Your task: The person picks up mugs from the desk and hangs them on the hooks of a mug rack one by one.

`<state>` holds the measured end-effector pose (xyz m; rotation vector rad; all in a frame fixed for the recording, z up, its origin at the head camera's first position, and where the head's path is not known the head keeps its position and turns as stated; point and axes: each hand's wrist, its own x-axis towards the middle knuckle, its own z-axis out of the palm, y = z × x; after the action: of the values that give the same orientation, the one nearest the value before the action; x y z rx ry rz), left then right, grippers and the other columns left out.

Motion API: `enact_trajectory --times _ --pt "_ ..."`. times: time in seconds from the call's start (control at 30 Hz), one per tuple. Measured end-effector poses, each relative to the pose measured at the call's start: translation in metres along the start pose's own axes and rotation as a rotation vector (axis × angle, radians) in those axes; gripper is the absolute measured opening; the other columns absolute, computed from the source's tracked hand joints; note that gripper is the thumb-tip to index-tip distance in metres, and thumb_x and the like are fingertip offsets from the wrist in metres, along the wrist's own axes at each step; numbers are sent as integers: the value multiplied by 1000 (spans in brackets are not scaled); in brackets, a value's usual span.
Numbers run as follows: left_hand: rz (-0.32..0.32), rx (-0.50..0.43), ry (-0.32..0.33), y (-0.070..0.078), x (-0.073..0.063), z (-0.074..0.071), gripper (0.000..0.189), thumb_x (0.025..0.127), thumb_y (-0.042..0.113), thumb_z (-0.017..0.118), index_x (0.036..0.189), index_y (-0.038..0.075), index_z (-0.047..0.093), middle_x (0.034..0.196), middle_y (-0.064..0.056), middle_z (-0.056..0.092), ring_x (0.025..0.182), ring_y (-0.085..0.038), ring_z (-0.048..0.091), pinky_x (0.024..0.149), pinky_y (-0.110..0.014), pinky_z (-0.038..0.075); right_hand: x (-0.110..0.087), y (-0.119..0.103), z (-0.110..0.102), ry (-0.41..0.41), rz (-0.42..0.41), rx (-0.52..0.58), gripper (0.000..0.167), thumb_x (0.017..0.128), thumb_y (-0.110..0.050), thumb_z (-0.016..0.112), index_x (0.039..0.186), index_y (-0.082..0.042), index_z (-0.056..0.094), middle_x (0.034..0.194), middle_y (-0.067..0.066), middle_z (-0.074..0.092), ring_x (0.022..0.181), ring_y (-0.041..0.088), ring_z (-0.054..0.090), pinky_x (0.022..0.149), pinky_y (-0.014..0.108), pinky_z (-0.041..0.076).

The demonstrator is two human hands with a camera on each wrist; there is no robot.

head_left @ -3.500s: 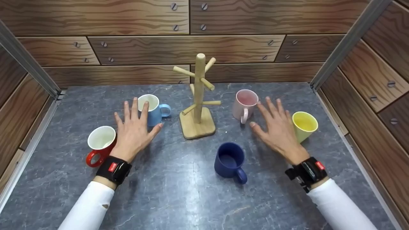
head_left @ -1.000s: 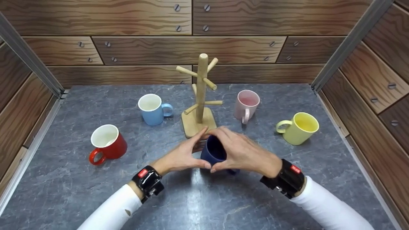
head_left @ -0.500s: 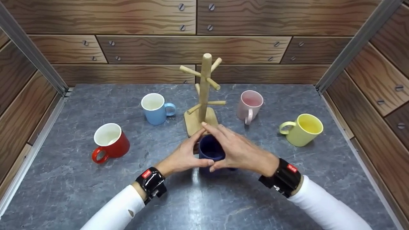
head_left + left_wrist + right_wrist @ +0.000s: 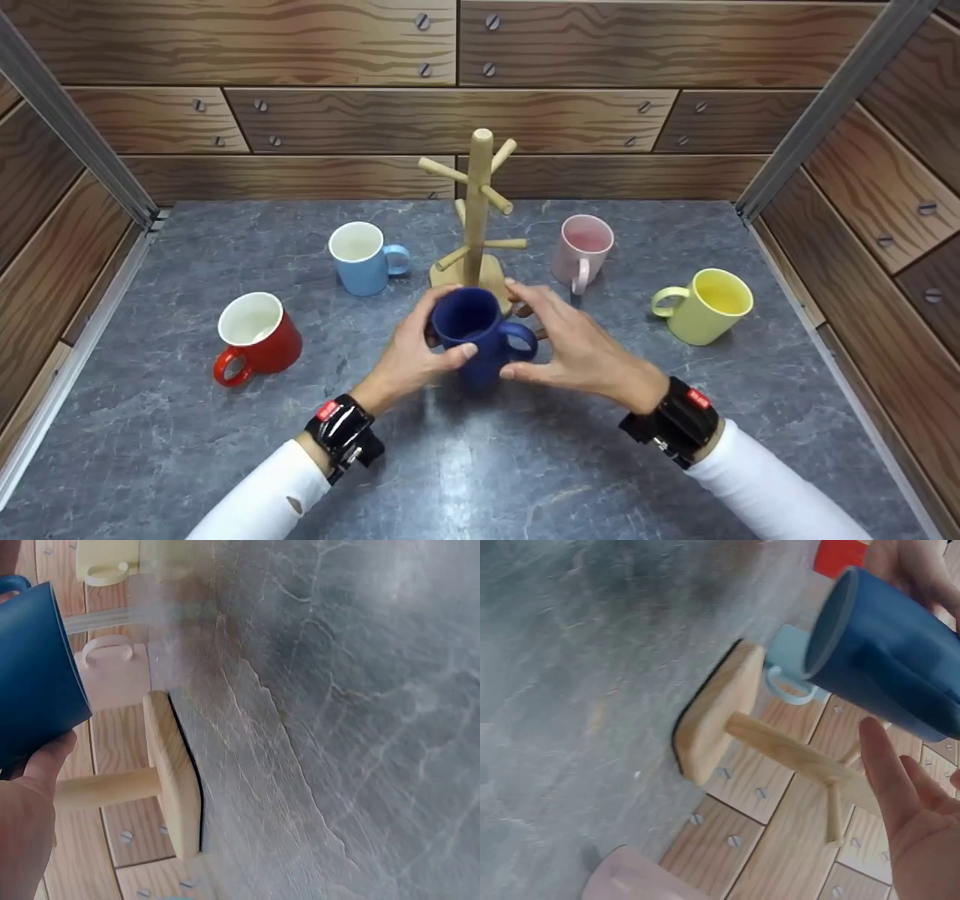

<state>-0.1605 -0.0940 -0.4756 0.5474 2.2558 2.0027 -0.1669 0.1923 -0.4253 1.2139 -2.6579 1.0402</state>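
Note:
My left hand (image 4: pixel 416 349) grips the dark blue mug (image 4: pixel 484 369) from the left side, thumb across its front. The mug is raised off the table, as both wrist views show, and its handle points right. Beside that handle my right hand (image 4: pixel 581 349) is spread with loosely bent fingers; in the right wrist view its fingertips (image 4: pixel 874 736) lie close to the mug, a gap showing between. Directly behind the mug stands a wooden mug tree (image 4: pixel 475 217), its pegs bare and its square base (image 4: pixel 176 780) flat on the table.
A light blue mug (image 4: pixel 365 271) and a red mug (image 4: pixel 274 346) stand upright on the left. To the right are a pink mug (image 4: pixel 571 262) and a yellow mug (image 4: pixel 701 319). Wood-patterned walls (image 4: pixel 360 120) enclose the grey marbled table (image 4: pixel 480 480) at back and sides.
Earlier both hands lay spread apart, then came together around the standing blue mug. Now the mug is lifted and turned, handle rightward, in the left hand; the right hand has drawn off to the right.

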Motion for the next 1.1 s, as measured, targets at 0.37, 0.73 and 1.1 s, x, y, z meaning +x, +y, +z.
enact_trajectory --times 0.37,0.73,1.1 --pt "31 -10 161 -15 -8 -20 81 92 28 86 162 1 57 156 -26 71 141 -33 72 120 -34 58 6 9 11 187 -234 -117 23 102 -3 89 121 -2 77 113 11 82 104 26 82 90 41 74" --pt "-32 -93 228 -11 -8 -27 78 97 24 82 165 -2 53 162 -29 65 143 -35 71 114 -22 58 27 -2 19 234 -159 -66 12 105 4 83 117 4 81 105 16 84 91 28 86 82 41 76" --pt "-77 -201 425 -94 23 -56 53 99 34 91 142 15 67 137 -10 82 123 -19 80 100 -32 71 65 -1 32 259 -80 -33 14 109 1 79 119 10 81 109 25 85 94 37 87 84 47 76"
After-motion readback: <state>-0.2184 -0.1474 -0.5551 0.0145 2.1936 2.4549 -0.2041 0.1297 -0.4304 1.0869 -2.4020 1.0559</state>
